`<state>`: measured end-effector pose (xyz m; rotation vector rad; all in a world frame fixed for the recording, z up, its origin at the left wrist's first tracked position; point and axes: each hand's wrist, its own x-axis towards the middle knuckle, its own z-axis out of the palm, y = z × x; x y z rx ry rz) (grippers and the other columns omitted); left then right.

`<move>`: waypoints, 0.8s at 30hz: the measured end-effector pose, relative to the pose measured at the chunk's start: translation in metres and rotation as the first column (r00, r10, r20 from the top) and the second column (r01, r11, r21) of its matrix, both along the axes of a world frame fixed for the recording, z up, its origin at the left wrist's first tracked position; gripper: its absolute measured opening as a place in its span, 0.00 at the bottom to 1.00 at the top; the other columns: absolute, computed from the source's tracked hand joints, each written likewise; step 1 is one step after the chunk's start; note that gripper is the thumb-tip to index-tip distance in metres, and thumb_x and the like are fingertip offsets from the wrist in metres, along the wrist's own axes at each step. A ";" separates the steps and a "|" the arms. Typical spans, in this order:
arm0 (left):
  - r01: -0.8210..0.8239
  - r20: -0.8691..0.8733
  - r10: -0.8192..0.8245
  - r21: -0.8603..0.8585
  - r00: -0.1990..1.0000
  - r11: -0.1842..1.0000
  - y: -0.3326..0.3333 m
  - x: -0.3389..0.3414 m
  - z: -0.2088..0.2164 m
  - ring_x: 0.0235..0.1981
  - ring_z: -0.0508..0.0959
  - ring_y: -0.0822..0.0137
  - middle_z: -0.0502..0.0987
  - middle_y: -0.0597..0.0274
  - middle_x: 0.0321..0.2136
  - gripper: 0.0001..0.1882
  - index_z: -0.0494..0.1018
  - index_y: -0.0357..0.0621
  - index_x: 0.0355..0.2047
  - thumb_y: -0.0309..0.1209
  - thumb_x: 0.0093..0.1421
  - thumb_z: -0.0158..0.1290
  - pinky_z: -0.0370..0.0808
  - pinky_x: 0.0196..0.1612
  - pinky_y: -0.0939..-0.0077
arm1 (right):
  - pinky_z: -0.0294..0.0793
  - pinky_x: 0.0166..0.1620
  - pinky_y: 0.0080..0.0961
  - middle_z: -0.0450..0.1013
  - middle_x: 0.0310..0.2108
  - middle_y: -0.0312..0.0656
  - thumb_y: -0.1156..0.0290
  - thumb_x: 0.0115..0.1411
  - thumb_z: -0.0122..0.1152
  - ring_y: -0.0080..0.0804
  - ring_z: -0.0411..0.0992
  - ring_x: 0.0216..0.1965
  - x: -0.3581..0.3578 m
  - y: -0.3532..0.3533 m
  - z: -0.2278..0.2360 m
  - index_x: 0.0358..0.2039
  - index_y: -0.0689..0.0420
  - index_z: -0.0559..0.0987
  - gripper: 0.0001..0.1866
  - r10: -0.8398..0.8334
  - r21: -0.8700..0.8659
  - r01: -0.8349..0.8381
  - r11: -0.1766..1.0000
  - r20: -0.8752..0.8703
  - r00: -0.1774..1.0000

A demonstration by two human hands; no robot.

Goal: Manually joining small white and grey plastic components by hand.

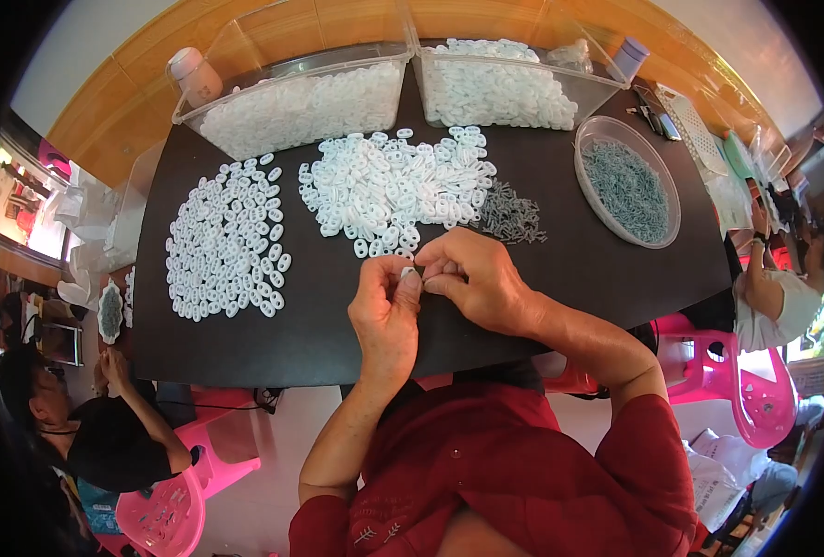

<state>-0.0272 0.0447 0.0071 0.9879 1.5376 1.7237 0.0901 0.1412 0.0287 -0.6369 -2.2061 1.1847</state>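
Observation:
Just in front of the white pile, my two hands meet over the dark table. My left hand (386, 316) pinches a small white oval piece (406, 272) between thumb and forefinger. Close against it, my right hand (480, 280) has its thumb and fingertips pressed together; what they hold, if anything, is too small to make out. Beyond my fingers lies a heap of white oval two-hole pieces (393, 181). At its right is a small pile of thin grey pins (511, 213). Further white two-hole pieces (222, 241) are spread in one layer on the left.
Two clear bins (305, 102) (500, 88) full of white pieces stand at the back. A round clear tub (674, 209) of grey pins is at right. A pink bottle (195, 76) stands back left. People sit on both sides near pink chairs (766, 395).

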 end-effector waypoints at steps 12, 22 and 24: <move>0.036 0.251 -0.040 0.022 0.967 0.999 -0.003 -0.004 0.000 0.18 0.68 0.80 0.72 0.64 0.23 0.08 0.69 0.38 0.36 0.29 0.61 0.53 0.65 0.19 0.88 | 0.69 0.33 0.32 0.69 0.25 0.41 0.79 0.42 0.64 0.39 0.68 0.30 0.012 0.029 -0.012 0.29 0.58 0.76 0.11 -0.079 0.700 -0.001 0.714 0.082 0.993; -0.010 0.363 -0.036 0.124 0.931 0.992 -0.007 0.004 0.005 0.19 0.71 0.76 0.73 0.62 0.23 0.07 0.69 0.36 0.36 0.26 0.61 0.53 0.69 0.21 0.84 | 0.69 0.32 0.30 0.71 0.22 0.39 0.75 0.49 0.62 0.36 0.69 0.28 0.001 -0.014 0.005 0.25 0.57 0.78 0.03 -0.059 0.160 0.075 0.984 -0.103 0.993; -0.022 0.383 -0.029 0.129 0.923 0.991 -0.009 0.005 0.005 0.19 0.71 0.75 0.73 0.62 0.23 0.06 0.69 0.35 0.36 0.25 0.61 0.53 0.69 0.21 0.84 | 0.68 0.31 0.30 0.71 0.22 0.38 0.75 0.49 0.62 0.35 0.69 0.27 0.000 -0.017 0.005 0.24 0.57 0.77 0.02 -0.059 0.157 0.076 0.985 -0.109 0.992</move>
